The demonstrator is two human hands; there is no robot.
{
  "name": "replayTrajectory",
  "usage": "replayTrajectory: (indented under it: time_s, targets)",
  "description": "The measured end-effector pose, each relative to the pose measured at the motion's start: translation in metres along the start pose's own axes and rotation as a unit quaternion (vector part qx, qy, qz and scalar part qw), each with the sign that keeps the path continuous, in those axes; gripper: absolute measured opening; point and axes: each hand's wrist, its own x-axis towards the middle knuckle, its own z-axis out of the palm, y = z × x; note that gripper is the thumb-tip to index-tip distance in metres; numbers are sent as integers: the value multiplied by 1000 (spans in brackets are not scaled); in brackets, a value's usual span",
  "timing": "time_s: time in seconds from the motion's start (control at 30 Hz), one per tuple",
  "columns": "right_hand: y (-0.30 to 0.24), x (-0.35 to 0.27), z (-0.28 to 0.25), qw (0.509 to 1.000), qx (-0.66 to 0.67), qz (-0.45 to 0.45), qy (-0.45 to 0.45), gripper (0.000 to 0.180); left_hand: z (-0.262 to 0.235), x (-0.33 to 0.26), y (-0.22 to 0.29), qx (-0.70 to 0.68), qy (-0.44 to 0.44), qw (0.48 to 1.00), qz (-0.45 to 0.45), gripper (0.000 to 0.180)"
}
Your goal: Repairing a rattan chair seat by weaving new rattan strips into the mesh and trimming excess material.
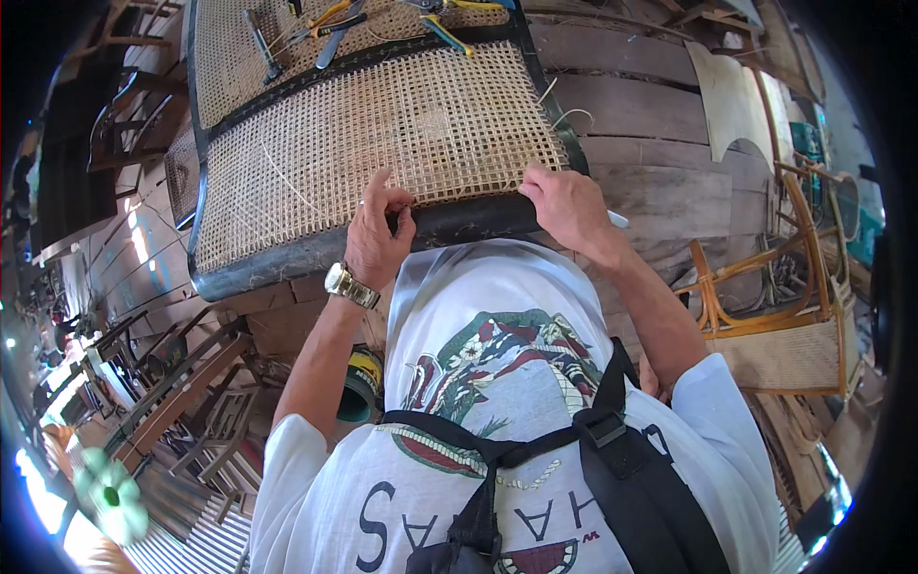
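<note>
left hand and right hand curl, apart, at the cane panel, pinching or not i cannot tell

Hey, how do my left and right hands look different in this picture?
The left hand has a metal-banded watch at its wrist; the right hand has none. The left hand has one finger extended over the woven cane panel, while the right hand's fingers are curled in. The left hand is nearer the middle of the panel's near edge; the right hand is closer to its right corner. Both hands are bare.
</note>
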Motion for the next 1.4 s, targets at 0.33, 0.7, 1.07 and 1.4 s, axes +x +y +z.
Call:
replayTrajectory:
  time_s: [0.33,0.7,1.07,1.4]
  targets:
    - [0,-43,25,991,134,17,-13,16,-10,-49,-1,44,169,984,-45,40]
    - [-37,-50,-20,964,253,27,-83,13,53,-27,20,144,139,979,23,48]
    - [-56,-36,-35,945,304,23,-118,14,53,-17,45,14,214,974,-73,7]
    - [80,-88,-16,635,652,414,-2,38,51,-32,39,-130,174,970,-108,10]
